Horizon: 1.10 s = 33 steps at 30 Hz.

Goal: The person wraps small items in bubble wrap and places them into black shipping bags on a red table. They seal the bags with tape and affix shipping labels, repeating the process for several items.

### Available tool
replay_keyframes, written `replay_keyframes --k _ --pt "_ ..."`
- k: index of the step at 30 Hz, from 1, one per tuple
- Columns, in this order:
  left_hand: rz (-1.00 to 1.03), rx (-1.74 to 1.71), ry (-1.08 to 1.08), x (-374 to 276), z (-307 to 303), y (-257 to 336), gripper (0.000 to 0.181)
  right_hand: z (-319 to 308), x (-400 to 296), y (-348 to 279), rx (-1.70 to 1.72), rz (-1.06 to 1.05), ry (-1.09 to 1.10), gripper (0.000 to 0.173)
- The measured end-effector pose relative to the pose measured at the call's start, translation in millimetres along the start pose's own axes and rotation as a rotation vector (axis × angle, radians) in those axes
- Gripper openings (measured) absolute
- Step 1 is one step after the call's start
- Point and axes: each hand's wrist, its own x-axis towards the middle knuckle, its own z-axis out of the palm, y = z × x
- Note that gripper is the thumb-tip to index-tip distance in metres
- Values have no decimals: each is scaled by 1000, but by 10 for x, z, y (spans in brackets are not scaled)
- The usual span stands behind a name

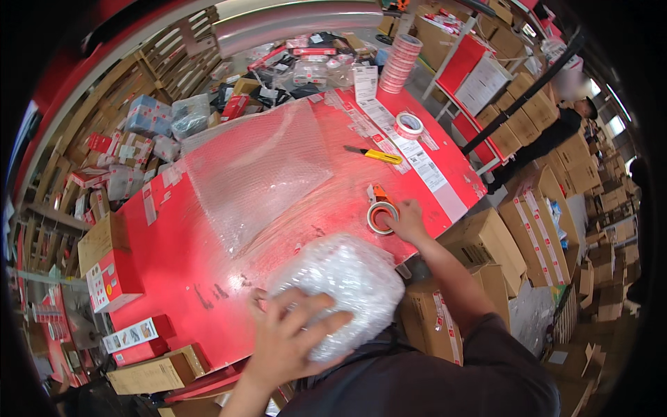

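Note:
A parcel wrapped in clear bubble wrap [349, 281] rests at the table's near edge, against my body. My left hand [299, 326] holds it from the left, fingers spread over the wrap; what is inside cannot be made out. To the right, my right hand [409, 221] grips an orange tape dispenser [383, 195] with a tape roll, thumb at the roll's ring. A flat sheet of bubble wrap [255, 167] lies beyond the parcel on the red table [177, 276]. A yellow utility knife [383, 156] with its blade out lies farther back.
A strip of printed labels [424, 167] runs along the right side, under a tape roll [409, 126]. Stacked tape rolls [401, 62] stand at the far corner. Boxes [112, 281] line the left edge. Parcels [312, 68] pile up behind; cartons [479, 245] crowd the right, where a person [552, 130] stands.

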Motion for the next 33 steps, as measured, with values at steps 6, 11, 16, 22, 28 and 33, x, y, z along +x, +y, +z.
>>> replay_keyframes --k 6,11,16,22,28,33 --pt "47 138 -16 -139 445 473 77 -651 214 -863 726 -94 -462 53" --pt "187 185 78 72 875 721 49 -1630 288 -2380 478 -861 -513 48" --pt "204 129 91 232 1217 856 50 -1038 324 -2761 -330 -730 -1153 47" --pt "-93 34 205 371 904 677 72 -3414 -124 -3261 -833 -708 -1175 50" --pt "-620 -128 641 -90 86 -972 58 -3040 -873 -1856 76 -1128 -190 54" --pt "-999 -765 880 -742 57 -1779 60 -694 -1427 -456 32 -914 -132 58"
